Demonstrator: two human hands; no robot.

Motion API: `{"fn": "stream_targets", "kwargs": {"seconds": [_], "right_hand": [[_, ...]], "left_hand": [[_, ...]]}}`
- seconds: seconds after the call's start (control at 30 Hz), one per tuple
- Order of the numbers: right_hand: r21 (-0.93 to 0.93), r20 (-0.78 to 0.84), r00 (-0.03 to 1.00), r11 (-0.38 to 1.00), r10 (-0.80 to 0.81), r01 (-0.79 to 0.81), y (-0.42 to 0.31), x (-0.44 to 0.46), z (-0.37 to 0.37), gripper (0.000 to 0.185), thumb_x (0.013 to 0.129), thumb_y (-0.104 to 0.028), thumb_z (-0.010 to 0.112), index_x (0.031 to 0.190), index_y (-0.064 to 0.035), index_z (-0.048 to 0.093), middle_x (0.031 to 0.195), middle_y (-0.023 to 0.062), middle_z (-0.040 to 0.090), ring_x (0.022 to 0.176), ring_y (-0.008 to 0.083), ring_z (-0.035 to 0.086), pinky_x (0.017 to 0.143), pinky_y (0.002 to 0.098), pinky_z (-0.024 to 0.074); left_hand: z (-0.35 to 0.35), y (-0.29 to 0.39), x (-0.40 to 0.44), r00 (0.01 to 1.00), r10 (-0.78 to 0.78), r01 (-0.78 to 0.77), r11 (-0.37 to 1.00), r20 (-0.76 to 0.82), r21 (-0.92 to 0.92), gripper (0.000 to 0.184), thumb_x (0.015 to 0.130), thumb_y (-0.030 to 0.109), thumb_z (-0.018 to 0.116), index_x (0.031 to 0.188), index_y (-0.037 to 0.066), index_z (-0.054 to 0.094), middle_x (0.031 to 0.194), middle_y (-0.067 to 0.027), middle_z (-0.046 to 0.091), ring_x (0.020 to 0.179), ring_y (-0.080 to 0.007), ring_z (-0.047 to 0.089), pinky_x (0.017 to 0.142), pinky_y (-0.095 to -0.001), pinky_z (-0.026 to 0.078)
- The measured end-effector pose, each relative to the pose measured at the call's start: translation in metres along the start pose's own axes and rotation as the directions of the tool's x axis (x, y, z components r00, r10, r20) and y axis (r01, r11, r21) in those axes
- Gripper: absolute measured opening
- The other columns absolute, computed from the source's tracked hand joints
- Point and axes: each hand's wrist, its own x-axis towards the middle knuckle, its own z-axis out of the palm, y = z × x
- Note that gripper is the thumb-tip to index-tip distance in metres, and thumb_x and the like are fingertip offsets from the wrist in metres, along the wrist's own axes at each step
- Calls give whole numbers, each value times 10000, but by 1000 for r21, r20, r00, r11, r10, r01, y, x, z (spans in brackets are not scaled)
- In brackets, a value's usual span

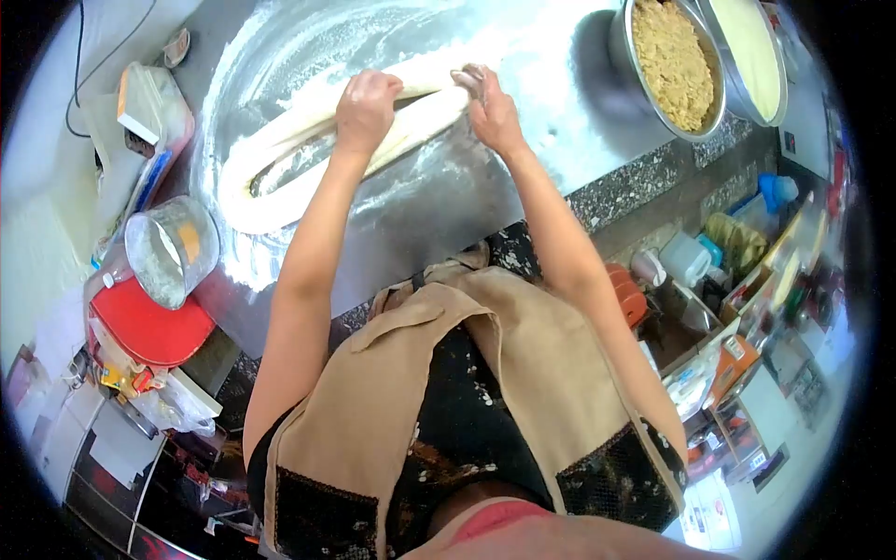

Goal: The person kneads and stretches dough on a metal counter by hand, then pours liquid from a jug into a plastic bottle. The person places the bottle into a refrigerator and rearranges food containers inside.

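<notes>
A long, thick rope of pale dough (271, 207) lies on the floured metal worktop (429, 210), doubled back on itself in a narrow loop with its bend at the left. My left hand (366, 110) is closed over the upper strand, knuckles up, with the fingertips hidden. At the right end of the loop, my right hand (492, 110) has its fingers curled around the dough where the strands come together. White flour is smeared over the metal around and behind the loop.
A steel bowl of crumbly yellow-brown filling (674, 65) stands at the back right, beside a pan with a pale yellow surface (754, 56). To the left are a clear container of white powder (168, 257), a red lid (154, 322) and a white plastic tub (163, 103).
</notes>
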Motion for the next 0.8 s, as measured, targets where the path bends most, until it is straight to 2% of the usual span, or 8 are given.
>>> {"fn": "stream_targets", "kwargs": {"seconds": [0.03, 0.2, 0.4, 0.5, 0.6, 0.67, 0.73, 0.8], "right_hand": [[21, 4, 1000, 1000, 20, -20, 0, 0, 0, 491, 716, 67, 360, 1200, -13, 344, 1115, 170, 569, 1080, 315, 519, 911, 334, 391], [62, -29, 997, 996, 67, -65, 4, -2, 2, 425, 731, 31, 389, 1153, -6, 359, 1096, 160, 578, 999, 361, 542, 862, 382, 433], [26, -6, 994, 994, 111, -110, 0, -6, -2, 427, 728, 8, 409, 1150, -21, 353, 1090, 177, 574, 986, 373, 541, 860, 401, 426], [-88, 78, 980, 980, 184, -177, 17, -9, 6, 499, 728, -9, 403, 1225, -41, 380, 1189, 225, 487, 1022, 388, 514, 891, 425, 409], [-72, 245, 933, 965, 263, -253, -10, -2, -20, 514, 725, -62, 418, 1238, -56, 406, 1218, 200, 465, 1081, 348, 487, 921, 403, 393], [18, 229, 965, 990, 131, -139, -21, -7, -52, 545, 717, -88, 454, 1250, -12, 370, 1185, 231, 473, 1049, 360, 499, 901, 414, 400], [121, 272, 956, 982, 106, -143, -44, -18, -97, 575, 720, -124, 501, 1255, 12, 341, 1135, 233, 510, 1021, 370, 513, 880, 407, 409], [280, 144, 989, 957, 35, -75, -49, -44, -166, 531, 743, -103, 498, 1247, -2, 366, 1019, 165, 595, 948, 289, 581, 849, 364, 434]], "left_hand": [[1, 6, 9, 983, -183, 183, 976, 7, -119, 50, 753, 105, 608, 770, 59, 619, 760, -97, 590, 691, -270, 571, 629, -343, 472], [41, 20, 49, 995, -88, 99, 955, 50, -280, 102, 775, 138, 604, 796, 46, 641, 794, -97, 615, 735, -264, 583, 656, -340, 456], [58, 13, 58, 917, -65, 128, 982, 393, -136, 147, 768, 200, 613, 835, 86, 679, 864, -76, 630, 759, -261, 603, 682, -336, 471], [60, 13, 70, 815, 31, -95, 992, 578, 82, 169, 810, 198, 540, 855, 59, 625, 887, -140, 591, 802, -324, 578, 694, -399, 468], [56, 13, 83, 702, 14, -120, 988, 712, 99, 146, 749, 158, 534, 819, 34, 564, 856, -178, 571, 808, -351, 567, 693, -443, 461], [46, 4, 81, 768, -22, 69, 996, 640, -48, 141, 736, 163, 560, 811, 46, 581, 781, -167, 581, 732, -351, 561, 639, -422, 442], [25, -30, 74, 668, -285, 524, 836, 688, -163, 200, 797, 206, 568, 826, 11, 601, 675, -73, 588, 619, -169, 543, 577, -306, 429], [-3, -2, 88, 741, -403, 628, 699, 537, -342, 187, 820, 186, 569, 825, 5, 614, 685, -24, 572, 613, -93, 497, 552, -237, 406]]}}
